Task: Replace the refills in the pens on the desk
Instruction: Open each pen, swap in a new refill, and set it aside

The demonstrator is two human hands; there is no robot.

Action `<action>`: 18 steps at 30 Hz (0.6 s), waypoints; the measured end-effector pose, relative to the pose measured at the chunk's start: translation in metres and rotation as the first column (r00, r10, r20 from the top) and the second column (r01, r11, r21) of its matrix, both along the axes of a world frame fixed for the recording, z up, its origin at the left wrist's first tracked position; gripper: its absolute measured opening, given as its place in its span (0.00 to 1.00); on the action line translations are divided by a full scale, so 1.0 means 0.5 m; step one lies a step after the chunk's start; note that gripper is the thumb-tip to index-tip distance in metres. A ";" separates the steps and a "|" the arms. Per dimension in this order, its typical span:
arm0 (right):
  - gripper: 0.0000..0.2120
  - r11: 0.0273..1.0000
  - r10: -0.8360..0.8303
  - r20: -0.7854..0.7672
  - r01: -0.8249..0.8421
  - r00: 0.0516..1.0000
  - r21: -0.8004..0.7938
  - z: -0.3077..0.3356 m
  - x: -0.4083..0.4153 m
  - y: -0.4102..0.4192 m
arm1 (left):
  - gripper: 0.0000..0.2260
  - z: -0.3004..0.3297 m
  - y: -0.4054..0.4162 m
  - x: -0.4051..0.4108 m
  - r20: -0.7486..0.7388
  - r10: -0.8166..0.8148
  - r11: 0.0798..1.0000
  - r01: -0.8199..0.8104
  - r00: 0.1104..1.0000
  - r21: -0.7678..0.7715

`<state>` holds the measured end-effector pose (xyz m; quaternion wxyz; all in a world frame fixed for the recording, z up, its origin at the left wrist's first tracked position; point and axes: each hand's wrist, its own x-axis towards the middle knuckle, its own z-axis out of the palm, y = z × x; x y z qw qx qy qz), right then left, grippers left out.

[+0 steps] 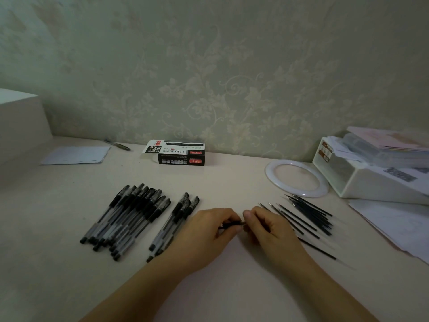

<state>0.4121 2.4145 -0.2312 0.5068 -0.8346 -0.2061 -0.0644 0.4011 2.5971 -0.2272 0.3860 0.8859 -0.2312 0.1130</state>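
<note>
- The pen (232,224) lay crosswise between both hands, low over the desk (232,177), its long axis running left to right, tip end rightward.
- It looked light, stiff and slick; the barrel seemed the best place to hold it.
- The left hand (209,231) curled around the barrel; the right hand (264,226) pinched the tip end.
- Capped pens (130,217) lay leftward, loose refills (308,217) rightward.

Standing behind a pale desk (232,287): a wall (209,66) in greenish-grey floral wallpaper. Rising at the far left: a white block (21,122). Lying dim and even over everything: soft light, casting only faint shadows.
</note>
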 end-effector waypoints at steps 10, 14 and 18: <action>0.13 0.998 0.060 0.003 -0.060 0.998 -0.022 0.001 0.004 -0.006 | 0.06 0.004 0.005 0.002 0.017 -0.004 1.000 0.004 1.000 0.003; 0.13 0.996 0.084 -0.032 -0.083 0.996 0.011 0.000 0.006 -0.009 | 0.06 0.006 0.007 0.006 0.075 -0.007 0.999 0.004 0.997 0.038; 0.10 0.993 0.112 -0.069 -0.109 0.991 0.053 0.003 0.007 -0.009 | 0.05 0.008 0.010 0.008 0.178 0.015 0.995 -0.032 0.984 0.095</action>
